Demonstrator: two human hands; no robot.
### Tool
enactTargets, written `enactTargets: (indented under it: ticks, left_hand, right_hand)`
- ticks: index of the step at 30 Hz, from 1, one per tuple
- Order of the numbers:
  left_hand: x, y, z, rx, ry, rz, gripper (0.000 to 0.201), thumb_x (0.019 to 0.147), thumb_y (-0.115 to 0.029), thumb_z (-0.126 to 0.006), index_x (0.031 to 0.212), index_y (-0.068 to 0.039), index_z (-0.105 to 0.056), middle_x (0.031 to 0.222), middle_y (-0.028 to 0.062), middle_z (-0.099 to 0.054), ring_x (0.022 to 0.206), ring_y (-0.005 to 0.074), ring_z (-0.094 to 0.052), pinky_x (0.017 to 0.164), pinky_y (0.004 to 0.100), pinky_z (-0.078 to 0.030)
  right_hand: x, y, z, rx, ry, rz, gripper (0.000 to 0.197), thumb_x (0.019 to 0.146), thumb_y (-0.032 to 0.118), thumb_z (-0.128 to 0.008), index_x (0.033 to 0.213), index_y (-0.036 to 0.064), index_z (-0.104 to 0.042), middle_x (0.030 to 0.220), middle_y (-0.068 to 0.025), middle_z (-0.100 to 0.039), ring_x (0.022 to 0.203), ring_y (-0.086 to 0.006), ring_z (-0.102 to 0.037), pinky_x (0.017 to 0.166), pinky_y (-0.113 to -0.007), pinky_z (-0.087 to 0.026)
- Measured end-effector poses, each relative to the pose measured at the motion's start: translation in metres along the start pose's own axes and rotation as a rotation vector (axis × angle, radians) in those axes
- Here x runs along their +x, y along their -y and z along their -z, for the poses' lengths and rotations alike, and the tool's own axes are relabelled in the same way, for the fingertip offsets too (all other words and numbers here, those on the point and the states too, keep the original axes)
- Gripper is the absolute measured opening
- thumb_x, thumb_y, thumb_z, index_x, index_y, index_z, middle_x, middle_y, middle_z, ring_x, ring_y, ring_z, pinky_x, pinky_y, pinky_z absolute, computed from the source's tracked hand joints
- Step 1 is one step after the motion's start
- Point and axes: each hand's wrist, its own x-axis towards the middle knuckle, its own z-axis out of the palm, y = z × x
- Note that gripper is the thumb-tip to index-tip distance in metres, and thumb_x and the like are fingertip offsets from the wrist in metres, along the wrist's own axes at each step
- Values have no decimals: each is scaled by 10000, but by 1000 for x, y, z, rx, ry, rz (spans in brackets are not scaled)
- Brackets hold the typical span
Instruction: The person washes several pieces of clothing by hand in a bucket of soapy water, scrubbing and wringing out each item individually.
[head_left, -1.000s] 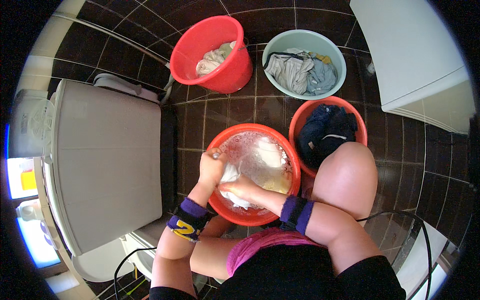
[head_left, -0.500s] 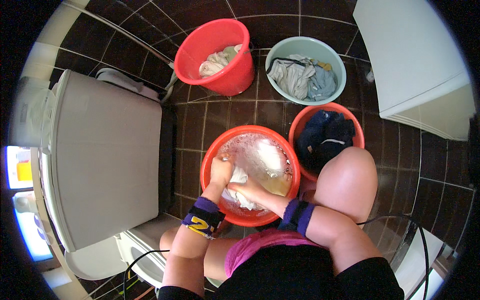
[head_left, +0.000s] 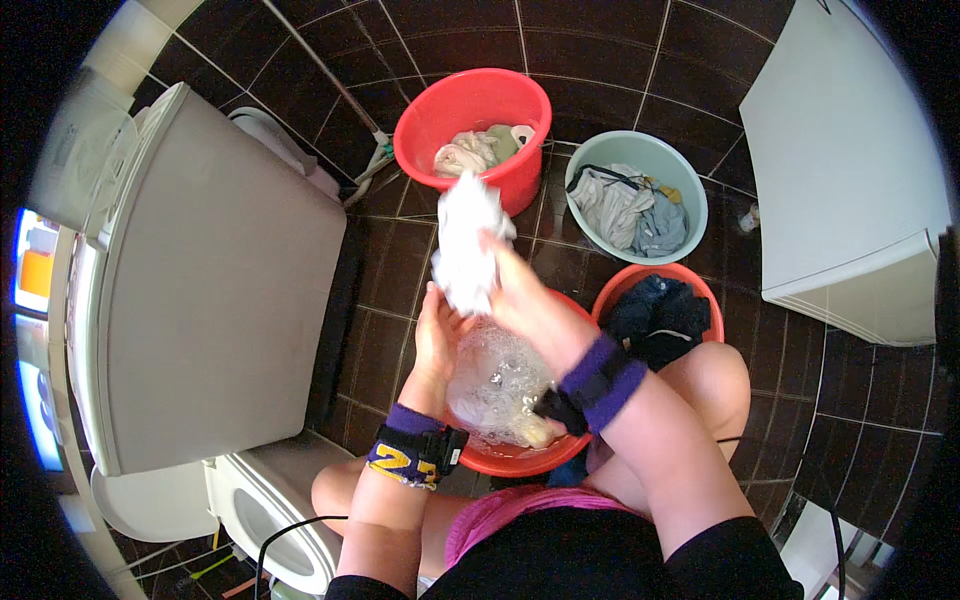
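A crumpled white cloth (head_left: 466, 245), blurred by motion, is up in the air between the orange-red wash basin (head_left: 510, 464) and the red bucket (head_left: 525, 172). My right hand (head_left: 512, 285) grips its right side. Just below the cloth's lower left edge is my left hand (head_left: 437, 328), fingers stretched and apart, holding nothing. Soapy water (head_left: 490, 375) with thick bubbles fills the basin beneath my hands, and a yellowish cloth (head_left: 535, 430) shows at its near right. Pale wrung-looking cloths (head_left: 468, 152) lie inside the red bucket.
To the right of the bucket stands a pale green basin (head_left: 700, 215) with grey and white clothes. A red basin (head_left: 716, 312) of dark clothes sits by my right knee. At left are a grey-sided appliance (head_left: 220, 280) and a toilet (head_left: 270, 520); a white cabinet (head_left: 850, 170) stands right.
The white cloth has come up out of the soapy water and moved away from me toward the red bucket, in my right hand. My left hand has opened. The view has shifted.
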Motion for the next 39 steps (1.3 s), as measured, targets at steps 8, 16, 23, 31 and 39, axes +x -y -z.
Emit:
enactTargets:
  ticks: [8, 16, 23, 31, 39]
  left_hand:
    - [-12, 26, 46, 256, 1, 22, 203, 925, -213, -548, 1063, -69, -586, 991, 44, -644, 809, 96, -608, 696, 225, -477]
    - [10, 132, 151, 1102, -85, -339, 446, 810, -136, -581, 1233, -21, -503, 1132, 194, -591, 1037, 346, -578, 958, 395, -420]
    - [1, 176, 169, 1267, 20, -70, 808, 739, -265, -646, 1398, -28, -244, 1185, 274, -551, 1117, 376, -542, 971, 411, -412]
    - [-40, 161, 126, 1638, 320, 162, 557, 719, -337, -663, 1172, -25, -573, 1099, 238, -610, 1021, 347, -602, 887, 413, -472]
    - [-53, 231, 133, 1687, 862, 2, 408, 801, -390, -568, 1055, -81, -648, 1082, 156, -637, 1005, 334, -608, 875, 415, -471]
  right_hand:
    - [35, 12, -3, -687, -101, -45, 722, 863, 453, -587, 1415, 87, -300, 1439, -148, -334, 1322, -305, -332, 1038, -469, -319]
    - [-26, -42, 128, -1162, -269, 23, 333, 865, 214, -595, 1155, 53, -588, 1181, -98, -601, 1090, -199, -568, 878, -335, -470]
    - [-69, -63, 139, -1895, -212, 141, 404, 759, 227, -639, 1154, 149, -608, 1224, -178, -551, 1174, -307, -494, 1004, -405, -368]
    - [-84, -86, 173, -2312, -153, -302, 384, 770, 263, -588, 1122, 117, -639, 1206, -162, -544, 1197, -354, -416, 1021, -408, -327]
    - [-86, -105, 177, -2346, -140, -379, 375, 734, 246, -604, 1061, 71, -659, 1197, -176, -544, 1068, -344, -542, 929, -435, -414]
